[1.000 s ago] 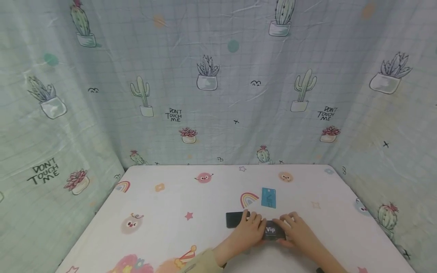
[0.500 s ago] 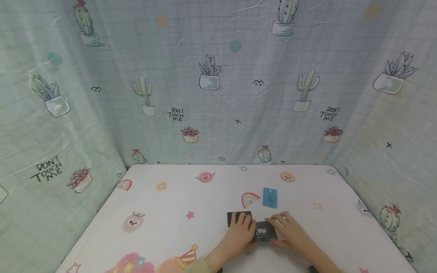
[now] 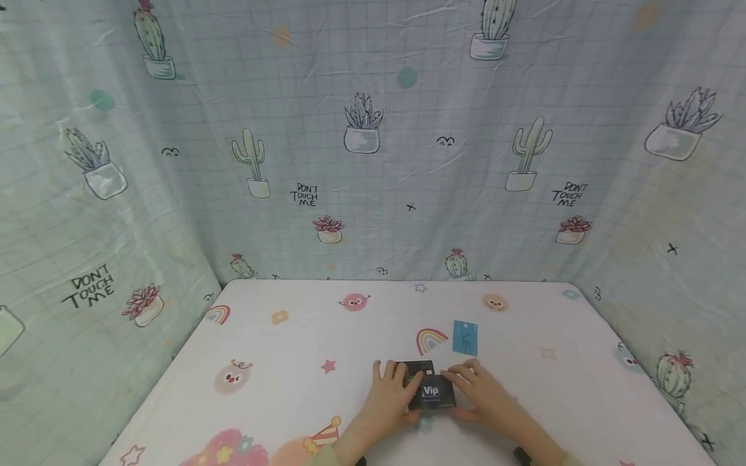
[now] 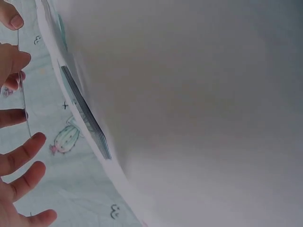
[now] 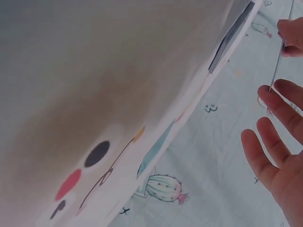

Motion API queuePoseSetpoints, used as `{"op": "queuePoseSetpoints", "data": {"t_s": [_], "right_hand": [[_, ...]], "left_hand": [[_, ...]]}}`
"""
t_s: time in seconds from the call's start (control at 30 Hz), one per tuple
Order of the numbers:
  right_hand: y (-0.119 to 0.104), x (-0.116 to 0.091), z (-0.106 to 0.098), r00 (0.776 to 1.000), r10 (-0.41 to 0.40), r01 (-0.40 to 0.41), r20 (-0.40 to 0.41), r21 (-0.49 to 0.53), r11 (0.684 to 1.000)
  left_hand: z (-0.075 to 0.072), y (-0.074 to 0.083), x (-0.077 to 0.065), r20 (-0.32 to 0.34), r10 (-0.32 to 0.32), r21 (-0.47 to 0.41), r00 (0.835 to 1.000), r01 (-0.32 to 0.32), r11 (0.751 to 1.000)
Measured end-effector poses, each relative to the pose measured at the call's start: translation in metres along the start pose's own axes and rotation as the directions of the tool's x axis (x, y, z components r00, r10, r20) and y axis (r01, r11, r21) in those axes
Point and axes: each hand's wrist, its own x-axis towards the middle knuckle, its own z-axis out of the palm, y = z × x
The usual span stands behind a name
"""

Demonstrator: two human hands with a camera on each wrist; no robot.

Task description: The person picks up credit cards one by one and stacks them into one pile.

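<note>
A black card marked "Vip" (image 3: 438, 395) is held up between both hands. My left hand (image 3: 381, 396) pinches its left side, with the other fingers spread. At the right side, my right hand (image 3: 480, 396) pinches it between thumb and fingers. Both wrist views show this card edge-on, raised off the table. Below and just behind it lies a neat stack of dark cards (image 3: 424, 367), partly hidden by the held card and the left hand. The stack's layered edge (image 4: 86, 113) shows in the left wrist view.
A blue VIP card (image 3: 465, 338) lies on the table behind the hands, near a printed rainbow. The white table (image 3: 291, 362) carries cartoon prints. Cactus-print curtains (image 3: 373, 194) stand at the back and both sides.
Both hands have carried the Vip card leftward, from right of the stack to where it overlaps the stack in the head view. The blue card has stayed in place.
</note>
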Motion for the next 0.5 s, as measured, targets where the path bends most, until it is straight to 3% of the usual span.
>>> {"op": "queuePoseSetpoints", "data": {"t_s": [0.27,0.5], "right_hand": [[-0.002,0.008,0.002,0.996,0.050,-0.053,0.074,0.037,0.998],[0.001,0.013,0.007,0.999,0.023,-0.024,0.045,0.021,0.999]], "left_hand": [[0.000,-0.013,-0.005,0.032,-0.021,-0.046,0.999,0.022,0.999],[0.004,-0.024,-0.005,-0.009,0.006,-0.007,1.000,-0.006,1.000]]}}
